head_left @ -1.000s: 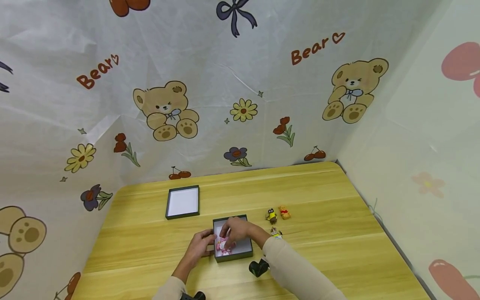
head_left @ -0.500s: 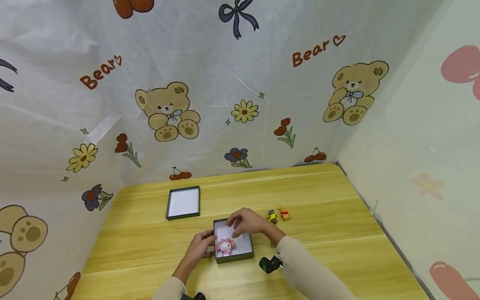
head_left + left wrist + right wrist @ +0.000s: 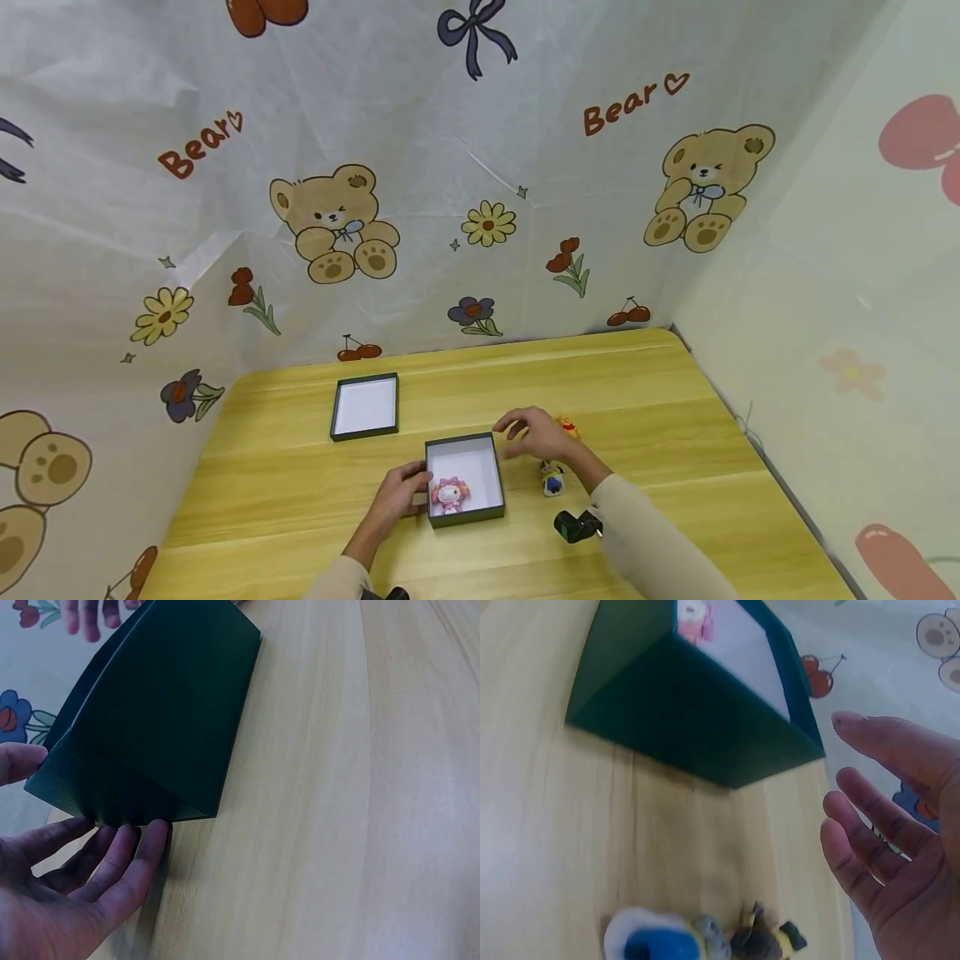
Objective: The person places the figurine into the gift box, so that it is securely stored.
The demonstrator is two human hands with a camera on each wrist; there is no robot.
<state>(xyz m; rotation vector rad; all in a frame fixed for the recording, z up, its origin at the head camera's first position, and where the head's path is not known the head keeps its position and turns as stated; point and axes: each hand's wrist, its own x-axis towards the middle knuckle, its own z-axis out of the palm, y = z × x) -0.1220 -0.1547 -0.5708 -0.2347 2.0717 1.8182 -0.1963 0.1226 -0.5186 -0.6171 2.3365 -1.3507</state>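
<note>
A dark green box (image 3: 495, 477) with a white inside stands near the table's front edge. A pink figure (image 3: 450, 493) lies in its near left corner, also seen in the right wrist view as the pink figure (image 3: 694, 619). My left hand (image 3: 400, 492) rests against the box's left wall (image 3: 157, 720), its fingers (image 3: 120, 866) straight on the table. My right hand (image 3: 534, 433) hovers open and empty right of the box (image 3: 690, 712). Under it lie a white and blue figure (image 3: 552, 480) and a yellow and black figure (image 3: 769, 941). An orange bear figure (image 3: 568, 427) sits just beyond.
A second shallow dark green tray (image 3: 365, 407) with a white inside lies behind and left of the box. The wooden table (image 3: 660, 433) is walled by printed cloth at the back and right. A black wrist camera (image 3: 576, 526) hangs on my right sleeve.
My right hand let go of the pink figure in the box, lifted out and moved right over the small figures. The left hand stayed at the box.
</note>
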